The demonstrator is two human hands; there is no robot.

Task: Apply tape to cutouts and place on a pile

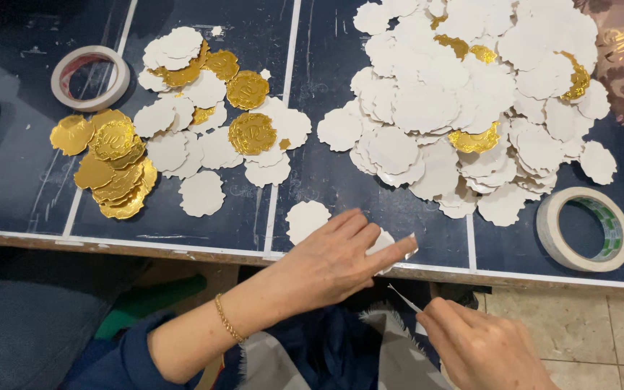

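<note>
My left hand [337, 256] rests near the table's front edge, fingers stretched flat over a white scalloped paper disc [384, 242], pressing it down. Beside it lies another white disc [306, 219]. My right hand [482, 347] is below the table edge, fingers pinched on a thin white strip [404, 297] that points up toward the pressed disc. A big heap of white discs [464, 101] with a few gold ones fills the right of the dark table. A smaller heap of white and gold discs [211, 119] and a stack of gold discs [113, 166] lie on the left.
One tape roll [586, 230] sits at the right front edge, another tape roll [89, 78] at the back left. The dark table [23, 188] has white lines and a worn front edge. Dark blue fabric [319, 354] lies in my lap; tiled floor shows at the lower right.
</note>
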